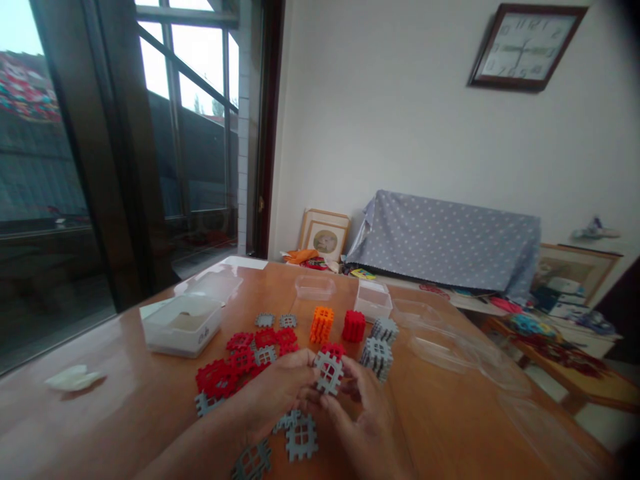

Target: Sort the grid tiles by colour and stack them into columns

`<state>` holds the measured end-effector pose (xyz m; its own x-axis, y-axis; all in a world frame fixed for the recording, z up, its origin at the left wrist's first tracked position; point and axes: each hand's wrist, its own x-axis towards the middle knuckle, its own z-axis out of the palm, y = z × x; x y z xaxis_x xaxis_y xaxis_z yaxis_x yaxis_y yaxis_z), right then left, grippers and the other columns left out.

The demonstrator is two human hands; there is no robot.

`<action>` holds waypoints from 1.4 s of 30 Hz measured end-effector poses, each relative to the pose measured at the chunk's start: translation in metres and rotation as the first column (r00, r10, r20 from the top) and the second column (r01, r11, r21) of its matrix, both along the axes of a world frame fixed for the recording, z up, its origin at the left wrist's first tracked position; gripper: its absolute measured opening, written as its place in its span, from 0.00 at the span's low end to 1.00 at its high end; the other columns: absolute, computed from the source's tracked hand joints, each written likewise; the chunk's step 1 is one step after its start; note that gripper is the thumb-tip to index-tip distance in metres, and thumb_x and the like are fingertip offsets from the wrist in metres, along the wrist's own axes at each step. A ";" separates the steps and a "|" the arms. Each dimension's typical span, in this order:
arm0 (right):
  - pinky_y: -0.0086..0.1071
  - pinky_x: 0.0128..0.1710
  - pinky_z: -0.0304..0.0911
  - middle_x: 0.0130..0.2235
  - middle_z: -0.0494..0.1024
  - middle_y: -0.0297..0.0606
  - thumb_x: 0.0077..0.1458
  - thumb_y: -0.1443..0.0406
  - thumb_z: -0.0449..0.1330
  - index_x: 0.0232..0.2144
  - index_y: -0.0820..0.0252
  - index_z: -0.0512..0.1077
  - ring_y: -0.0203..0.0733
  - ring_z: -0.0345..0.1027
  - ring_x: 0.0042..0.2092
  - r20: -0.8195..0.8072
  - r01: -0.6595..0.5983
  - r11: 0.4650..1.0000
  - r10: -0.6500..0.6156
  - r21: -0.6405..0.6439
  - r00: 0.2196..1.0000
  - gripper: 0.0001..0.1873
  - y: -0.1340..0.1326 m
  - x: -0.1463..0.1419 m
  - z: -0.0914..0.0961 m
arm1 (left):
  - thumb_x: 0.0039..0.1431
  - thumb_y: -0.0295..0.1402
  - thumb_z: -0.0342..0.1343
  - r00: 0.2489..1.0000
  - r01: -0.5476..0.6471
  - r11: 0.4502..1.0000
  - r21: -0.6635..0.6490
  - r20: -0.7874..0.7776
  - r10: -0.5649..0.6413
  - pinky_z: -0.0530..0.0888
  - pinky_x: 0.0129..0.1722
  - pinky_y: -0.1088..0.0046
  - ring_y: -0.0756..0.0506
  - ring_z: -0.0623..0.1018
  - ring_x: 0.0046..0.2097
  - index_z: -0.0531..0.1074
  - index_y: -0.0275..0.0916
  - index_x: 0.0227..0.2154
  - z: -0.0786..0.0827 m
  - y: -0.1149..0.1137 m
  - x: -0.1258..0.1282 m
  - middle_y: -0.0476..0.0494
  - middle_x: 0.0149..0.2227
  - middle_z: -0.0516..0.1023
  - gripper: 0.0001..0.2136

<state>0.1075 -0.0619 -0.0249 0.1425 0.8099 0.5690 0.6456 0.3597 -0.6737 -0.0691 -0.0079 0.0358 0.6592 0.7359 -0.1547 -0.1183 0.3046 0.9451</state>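
Between both hands, above the table, a grey toothed plastic building tile (329, 373) with a window-like grid is held tilted toward me. My left hand (293, 380) grips its left edge with closed fingers. Thumb and fingers of my right hand (363, 407) hold its right and lower edge. A red tile (333, 349) shows just behind it; whether it is held too, I cannot tell. Left of my hands lies a loose heap of red tiles (217, 378) with some grey ones. Grey tiles (301, 437) lie near me, partly under my hands.
Behind my hands stand an orange stack (321, 325), a red stack (354, 326) and grey stacks (377, 358). A clear plastic box (183, 327) is at left, a white box (373, 300) at the back. Transparent trays (443, 347) lie right, a crumpled white piece (73, 378) far left.
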 end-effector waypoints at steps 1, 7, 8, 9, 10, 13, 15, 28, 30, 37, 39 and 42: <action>0.40 0.44 0.73 0.48 0.76 0.41 0.53 0.66 0.64 0.58 0.53 0.65 0.45 0.74 0.43 0.012 0.000 1.000 0.000 0.006 1.000 0.29 0.000 0.000 0.001 | 0.62 0.36 0.54 1.000 0.005 1.000 0.000 -0.001 -0.005 0.71 0.40 0.69 0.47 0.79 0.37 0.70 0.36 0.41 0.001 -0.001 0.000 0.39 0.41 0.80 0.09; 0.45 0.52 0.70 0.53 0.75 0.44 0.53 0.63 0.65 0.57 0.53 0.66 0.51 0.72 0.53 0.113 0.022 0.999 -0.026 0.036 0.993 0.29 0.000 0.006 0.005 | 0.65 0.34 0.52 0.999 0.029 0.999 0.024 0.038 -0.030 0.71 0.42 0.68 0.47 0.78 0.40 0.71 0.37 0.43 0.004 -0.003 -0.001 0.42 0.41 0.79 0.08; 0.45 0.53 0.69 0.53 0.75 0.44 0.53 0.63 0.65 0.57 0.54 0.66 0.52 0.71 0.54 0.135 0.024 0.999 -0.029 0.042 0.990 0.29 0.000 0.007 0.006 | 0.65 0.34 0.52 0.998 0.035 0.999 0.030 0.048 -0.037 0.71 0.43 0.68 0.46 0.78 0.41 0.71 0.37 0.43 0.004 -0.003 -0.001 0.42 0.42 0.79 0.08; 0.46 0.54 0.69 0.53 0.75 0.44 0.53 0.63 0.66 0.57 0.54 0.66 0.52 0.71 0.54 0.155 0.021 0.999 -0.028 0.046 0.988 0.29 -0.001 0.008 0.007 | 0.65 0.34 0.53 0.997 0.045 0.998 0.035 0.054 -0.047 0.72 0.43 0.67 0.46 0.78 0.41 0.71 0.37 0.42 0.005 -0.004 -0.001 0.42 0.42 0.79 0.08; 0.46 0.54 0.68 0.53 0.76 0.44 0.53 0.63 0.66 0.57 0.54 0.67 0.52 0.71 0.54 0.172 0.015 0.999 -0.023 0.045 0.985 0.29 -0.001 0.010 0.009 | 0.65 0.35 0.53 0.997 0.054 0.998 0.040 0.056 -0.056 0.72 0.44 0.67 0.45 0.79 0.43 0.71 0.37 0.42 0.006 -0.004 -0.002 0.41 0.42 0.79 0.08; 0.45 0.54 0.69 0.52 0.77 0.44 0.53 0.61 0.66 0.56 0.54 0.68 0.51 0.72 0.52 0.167 0.002 1.000 -0.005 0.016 0.986 0.27 0.000 0.019 0.019 | 0.65 0.39 0.54 0.997 0.070 0.996 0.056 0.021 -0.071 0.72 0.48 0.64 0.43 0.79 0.46 0.71 0.38 0.45 0.011 -0.004 -0.004 0.39 0.46 0.79 0.12; 0.44 0.52 0.69 0.51 0.77 0.44 0.54 0.60 0.65 0.54 0.55 0.69 0.50 0.73 0.51 0.114 0.021 1.000 -0.019 -0.017 0.993 0.25 0.003 0.032 0.031 | 0.65 0.43 0.54 0.999 0.040 0.996 0.074 -0.019 -0.038 0.71 0.51 0.63 0.42 0.79 0.49 0.69 0.39 0.49 0.013 -0.001 -0.007 0.37 0.49 0.79 0.15; 0.50 0.57 0.62 0.53 0.78 0.44 0.51 0.52 0.66 0.49 0.56 0.76 0.55 0.71 0.55 0.054 0.056 0.971 -0.045 -0.233 0.998 0.25 0.047 0.137 0.052 | 0.59 0.47 0.59 0.934 -0.349 0.926 0.147 -0.030 0.357 0.73 0.51 0.62 0.41 0.79 0.47 0.71 0.39 0.41 -0.005 0.035 -0.027 0.38 0.44 0.81 0.17; 0.50 0.57 0.62 0.52 0.79 0.43 0.50 0.52 0.66 0.49 0.56 0.76 0.55 0.71 0.54 0.041 0.018 0.965 -0.008 -0.261 0.999 0.25 0.049 0.140 0.050 | 0.59 0.47 0.59 0.931 -0.357 0.923 0.142 -0.032 0.364 0.73 0.50 0.62 0.41 0.80 0.46 0.71 0.39 0.41 -0.006 0.036 -0.027 0.38 0.43 0.81 0.16; 0.50 0.57 0.62 0.52 0.79 0.43 0.51 0.55 0.65 0.49 0.56 0.76 0.55 0.71 0.54 -0.053 -0.086 0.962 0.075 -0.258 0.996 0.23 0.051 0.143 0.042 | 0.56 0.47 0.61 0.909 -0.394 0.905 0.161 -0.075 0.409 0.74 0.47 0.65 0.41 0.80 0.45 0.72 0.39 0.39 0.002 0.030 -0.022 0.39 0.41 0.82 0.17; 0.51 0.57 0.62 0.52 0.79 0.43 0.51 0.56 0.66 0.48 0.56 0.77 0.55 0.70 0.55 -0.082 -0.104 0.968 0.088 -0.226 0.993 0.22 0.052 0.143 0.038 | 0.56 0.48 0.62 0.906 -0.401 0.901 0.168 -0.074 0.417 0.74 0.48 0.65 0.41 0.80 0.45 0.72 0.39 0.39 0.003 0.029 -0.021 0.39 0.41 0.82 0.17; 0.52 0.57 0.62 0.52 0.79 0.43 0.50 0.57 0.66 0.47 0.56 0.77 0.56 0.70 0.55 -0.078 -0.094 0.975 0.080 -0.201 0.994 0.22 0.055 0.144 0.033 | 0.56 0.48 0.62 0.903 -0.403 0.900 0.167 -0.085 0.420 0.74 0.48 0.64 0.41 0.80 0.45 0.72 0.39 0.39 0.002 0.030 -0.019 0.39 0.41 0.82 0.17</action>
<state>0.2511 -0.0072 0.0078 0.0995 0.9188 0.3819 0.5669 0.2631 -0.7806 -0.0881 0.0222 0.0379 0.2765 0.9572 -0.0856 -0.0907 0.1147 0.9893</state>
